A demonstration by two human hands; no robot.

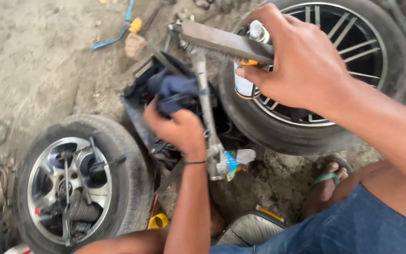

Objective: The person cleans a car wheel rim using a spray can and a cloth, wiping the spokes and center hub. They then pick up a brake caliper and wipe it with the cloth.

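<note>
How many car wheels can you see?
2. One wheel lies at lower left on the dirt, tools resting on its rim. The other wheel is at upper right, behind the right hand. More may be out of view.

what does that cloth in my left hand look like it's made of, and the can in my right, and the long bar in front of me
Cloth: soft dark blue fabric, bunched in folds under the left hand. Can: probably painted metal, smooth and glossy, gripped by the right hand. Bar: bare grey metal, dull and grimy.
</note>
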